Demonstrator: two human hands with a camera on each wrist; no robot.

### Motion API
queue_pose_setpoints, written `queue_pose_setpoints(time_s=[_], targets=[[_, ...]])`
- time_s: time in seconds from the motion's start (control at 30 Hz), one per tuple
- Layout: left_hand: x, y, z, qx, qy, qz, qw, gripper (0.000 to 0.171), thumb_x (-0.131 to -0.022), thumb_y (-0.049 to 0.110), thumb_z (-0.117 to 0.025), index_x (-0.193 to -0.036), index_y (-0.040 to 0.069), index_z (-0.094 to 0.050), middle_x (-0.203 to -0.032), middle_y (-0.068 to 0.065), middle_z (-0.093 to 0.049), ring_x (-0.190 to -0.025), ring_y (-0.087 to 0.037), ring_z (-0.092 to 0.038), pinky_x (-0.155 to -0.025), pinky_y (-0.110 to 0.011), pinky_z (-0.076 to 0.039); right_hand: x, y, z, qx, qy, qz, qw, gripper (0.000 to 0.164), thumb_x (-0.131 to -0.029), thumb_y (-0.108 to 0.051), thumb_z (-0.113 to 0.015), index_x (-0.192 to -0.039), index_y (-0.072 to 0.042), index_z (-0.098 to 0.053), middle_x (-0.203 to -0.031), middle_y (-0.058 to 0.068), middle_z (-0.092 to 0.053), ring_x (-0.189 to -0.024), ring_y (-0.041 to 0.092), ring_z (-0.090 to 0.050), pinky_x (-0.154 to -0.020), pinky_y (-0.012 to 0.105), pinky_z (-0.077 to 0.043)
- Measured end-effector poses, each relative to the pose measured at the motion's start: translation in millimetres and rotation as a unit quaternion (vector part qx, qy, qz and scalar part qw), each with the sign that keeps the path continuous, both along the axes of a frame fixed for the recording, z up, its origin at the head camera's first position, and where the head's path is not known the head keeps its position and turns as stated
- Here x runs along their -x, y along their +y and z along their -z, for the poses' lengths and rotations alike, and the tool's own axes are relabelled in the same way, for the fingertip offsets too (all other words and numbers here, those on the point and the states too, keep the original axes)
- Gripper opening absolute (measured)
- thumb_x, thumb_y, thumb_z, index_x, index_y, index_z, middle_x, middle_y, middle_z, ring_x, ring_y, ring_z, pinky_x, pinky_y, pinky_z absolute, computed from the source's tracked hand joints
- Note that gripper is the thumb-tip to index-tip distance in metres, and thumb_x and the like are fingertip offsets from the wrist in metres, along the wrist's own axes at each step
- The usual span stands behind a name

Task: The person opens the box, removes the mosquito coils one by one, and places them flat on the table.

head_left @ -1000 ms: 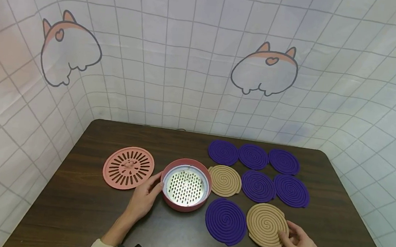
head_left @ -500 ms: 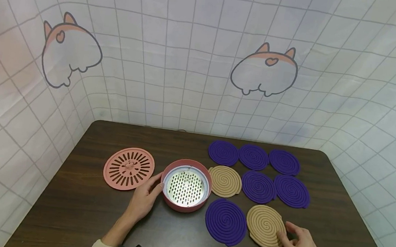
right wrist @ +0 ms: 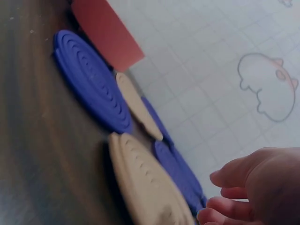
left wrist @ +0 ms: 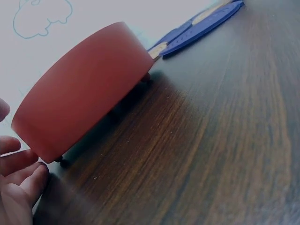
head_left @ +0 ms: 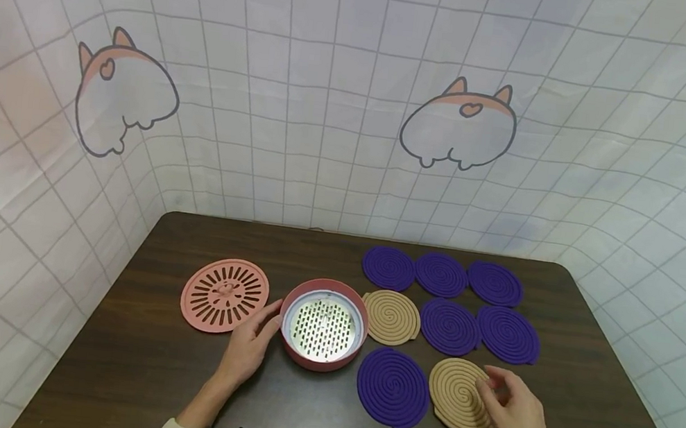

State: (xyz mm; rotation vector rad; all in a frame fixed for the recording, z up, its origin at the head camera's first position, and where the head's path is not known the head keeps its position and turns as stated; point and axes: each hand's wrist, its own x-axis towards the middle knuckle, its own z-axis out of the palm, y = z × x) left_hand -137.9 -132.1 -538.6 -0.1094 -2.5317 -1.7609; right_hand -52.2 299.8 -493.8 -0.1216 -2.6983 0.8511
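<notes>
My left hand touches the left side of a round red mosquito coil holder, its fingers resting along the outer wall. Inside the holder lies a perforated metal plate. In the left wrist view, the red wall stands on small dark feet. My right hand hovers over the right edge of a tan mosquito coil at the front, thumb and fingers bent and holding nothing. In the right wrist view, these fingers are apart from the tan coil below. A purple mosquito coil lies just left of it.
A pink slotted lid lies left of the holder. Another tan coil is beside the holder's right side. Several purple coils lie in rows behind. A white grid curtain hangs along the back table edge.
My right hand has let go of the tan coil's right edge and risen slightly up and left over it. The left hand and the holder stay in place.
</notes>
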Motion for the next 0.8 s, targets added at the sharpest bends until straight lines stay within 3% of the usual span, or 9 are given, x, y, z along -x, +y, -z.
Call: queue_pose_setpoints(time_s=[0.2, 0.37, 0.47, 0.63, 0.8], targets=[[-1.5, -0.2, -6.7, -0.026, -0.001, -0.012, 0.9996, 0.043, -0.103, 0.03, -0.057, -0.143, 0.012, -0.057, -0.146, -0.007, -0.057, -0.138, -0.021, -0.052, -0.113, -0.042, -0.043, 15.7, -13.4, -14.2, -0.004, 0.061, -0.025, 0.998, 0.009, -0.09, -0.006, -0.072, -0.099, -0.006, -0.073, -0.08, -0.001, -0.069, -0.069, -0.009, -0.052, -0.058, 0.017, -0.047], [-3.1, -3.9, -15.5, -0.045, 0.016, -0.02, 0.9987, 0.04, -0.103, 0.022, -0.057, -0.141, 0.007, -0.058, -0.138, -0.008, -0.064, -0.129, -0.021, -0.06, -0.103, -0.019, -0.049, 27.8, -26.7, -22.7, 0.011, 0.098, -0.058, 0.993, 0.008, -0.09, -0.002, -0.071, -0.098, -0.005, -0.073, -0.079, 0.001, -0.07, -0.067, -0.007, -0.053, -0.056, 0.014, -0.046], [-2.6, -6.2, -24.0, -0.058, 0.038, -0.019, 0.9974, 0.04, -0.104, 0.02, -0.055, -0.141, 0.006, -0.057, -0.134, -0.011, -0.066, -0.124, -0.025, -0.064, -0.096, -0.012, -0.049, 36.2, -36.8, -26.8, 0.019, 0.114, -0.074, 0.991, 0.008, -0.091, -0.003, -0.07, -0.098, -0.005, -0.073, -0.081, 0.001, -0.07, -0.066, -0.004, -0.053, -0.056, 0.013, -0.045], [-1.7, -6.9, -41.6, -0.049, 0.061, -0.013, 0.9969, 0.041, -0.105, 0.024, -0.054, -0.143, 0.01, -0.055, -0.135, -0.008, -0.066, -0.125, -0.021, -0.064, -0.1, -0.02, -0.051, 51.2, -53.2, -36.0, 0.026, 0.136, -0.09, 0.986, 0.009, -0.092, -0.004, -0.07, -0.101, -0.006, -0.074, -0.085, 0.001, -0.07, -0.069, -0.002, -0.054, -0.059, 0.01, -0.044], [-0.8, -8.4, -54.1, 0.0, 0.094, -0.005, 0.9956, 0.044, -0.104, 0.026, -0.055, -0.146, 0.013, -0.052, -0.141, -0.005, -0.062, -0.131, -0.021, -0.059, -0.106, -0.043, -0.049, 63.6, -67.1, -45.3, 0.033, 0.148, -0.102, 0.983, 0.013, -0.093, -0.007, -0.07, -0.105, -0.005, -0.074, -0.091, 0.002, -0.072, -0.074, -0.001, -0.057, -0.063, 0.011, -0.047]])
